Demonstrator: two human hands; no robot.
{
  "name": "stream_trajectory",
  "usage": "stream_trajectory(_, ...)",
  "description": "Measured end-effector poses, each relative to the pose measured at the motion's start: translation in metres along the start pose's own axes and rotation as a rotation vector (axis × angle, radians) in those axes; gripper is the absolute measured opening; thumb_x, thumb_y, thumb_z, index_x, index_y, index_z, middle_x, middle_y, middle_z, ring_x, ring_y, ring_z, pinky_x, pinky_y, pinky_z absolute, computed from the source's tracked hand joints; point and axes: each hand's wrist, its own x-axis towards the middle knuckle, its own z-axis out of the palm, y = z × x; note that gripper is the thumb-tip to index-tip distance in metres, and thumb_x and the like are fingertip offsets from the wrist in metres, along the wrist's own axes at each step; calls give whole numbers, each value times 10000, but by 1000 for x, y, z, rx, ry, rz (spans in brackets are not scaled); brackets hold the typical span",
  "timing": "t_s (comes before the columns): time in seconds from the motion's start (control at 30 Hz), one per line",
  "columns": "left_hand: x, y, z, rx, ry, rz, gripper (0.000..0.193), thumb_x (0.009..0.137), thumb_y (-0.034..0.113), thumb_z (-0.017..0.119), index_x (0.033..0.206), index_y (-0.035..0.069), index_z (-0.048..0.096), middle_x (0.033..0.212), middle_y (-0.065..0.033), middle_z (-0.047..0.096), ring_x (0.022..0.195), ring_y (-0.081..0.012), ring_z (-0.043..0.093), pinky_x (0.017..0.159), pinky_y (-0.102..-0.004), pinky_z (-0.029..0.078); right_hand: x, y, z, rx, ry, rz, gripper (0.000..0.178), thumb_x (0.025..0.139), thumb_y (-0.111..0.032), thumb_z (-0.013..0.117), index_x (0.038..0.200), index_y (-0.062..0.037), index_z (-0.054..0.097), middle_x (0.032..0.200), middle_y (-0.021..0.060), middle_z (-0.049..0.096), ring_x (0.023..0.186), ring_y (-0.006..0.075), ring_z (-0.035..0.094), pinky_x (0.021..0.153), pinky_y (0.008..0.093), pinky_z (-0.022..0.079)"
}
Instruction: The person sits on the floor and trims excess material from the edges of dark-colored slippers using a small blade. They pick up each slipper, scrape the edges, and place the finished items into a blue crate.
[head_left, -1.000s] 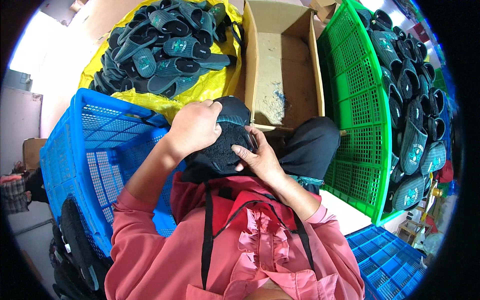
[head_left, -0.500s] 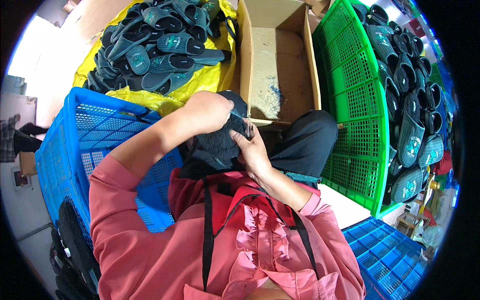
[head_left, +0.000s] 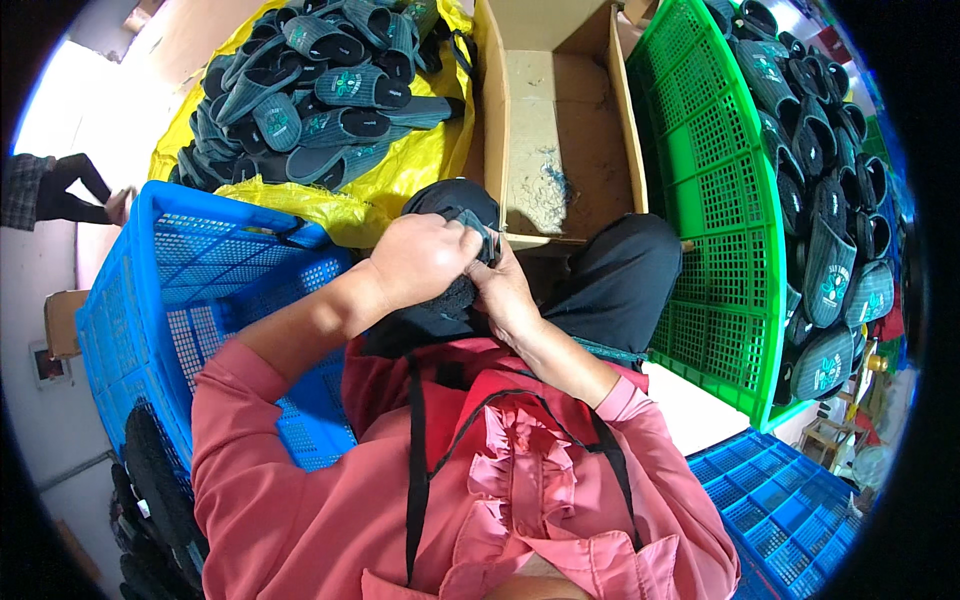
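Over my lap, both hands hold a dark slipper (head_left: 455,299) with a fuzzy black surface. My left hand (head_left: 422,258) is closed on its upper part, the fingers bent toward the edge, and hides much of it. From the other side, my right hand (head_left: 507,292) grips the slipper, thumb pressed on it. A small shiny piece shows beside the right fingers; I cannot make out what it is. The two hands nearly meet at a grey-green strip of the slipper's edge.
A yellow sack (head_left: 400,205) heaped with grey-green slippers (head_left: 345,88) lies ahead left. Beyond my knees is a cardboard box (head_left: 530,215) with lint inside. A blue crate (head_left: 130,330) stands left, a green crate (head_left: 715,230) right, another blue crate (head_left: 775,500) lower right. Someone's legs (head_left: 75,190) show far left.
My left hand has come down and right, nearer the right hand, covering more of the slipper. The slipper has tilted, showing less fuzzy surface. The person at far left has shifted.
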Motion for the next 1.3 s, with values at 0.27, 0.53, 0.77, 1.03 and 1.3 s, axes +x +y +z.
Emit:
stream_trajectory(0.27,-8,6,-11,117,55,-138,103,845,199,622,848,99,595,754,-62,550,704,-251,601,598,-384,494,5,-16,-50,-73,-104,-43,186,924,-10,629,1110,-12,621,916,-8,645,781,68,585,735,220,483)
stream_trajectory(0.53,-10,14,-35,56,87,-292,333,804,330,717,1016,74,695,848,-66,591,794,-245,602,678,-352,499,25,0,-34,-190,-47,-190,141,848,44,678,909,-46,587,801,-40,573,736,43,537,696,197,463)
stream_trajectory(0.77,-30,72,-31,173,-98,-376,517,799,375,714,1180,29,664,1150,-119,669,818,-228,601,715,-325,527,32,-16,-23,-368,-53,-245,158,849,54,652,872,-61,546,765,-51,532,708,40,491,650,201,431)
stream_trajectory(1.03,-34,71,29,327,-95,-351,558,789,176,585,1270,-106,559,1283,-292,590,663,-193,561,571,-295,525,54,-10,-32,-366,-69,-278,174,798,92,499,864,-68,513,779,-45,450,731,65,432,675,224,395)
stream_trajectory(1.3,0,45,31,287,-79,-440,295,786,160,556,1010,-14,636,974,-159,667,736,-197,616,630,-262,527,50,-14,-23,-284,-68,-246,160,783,72,483,829,-80,490,759,-54,412,711,59,394,645,227,374)
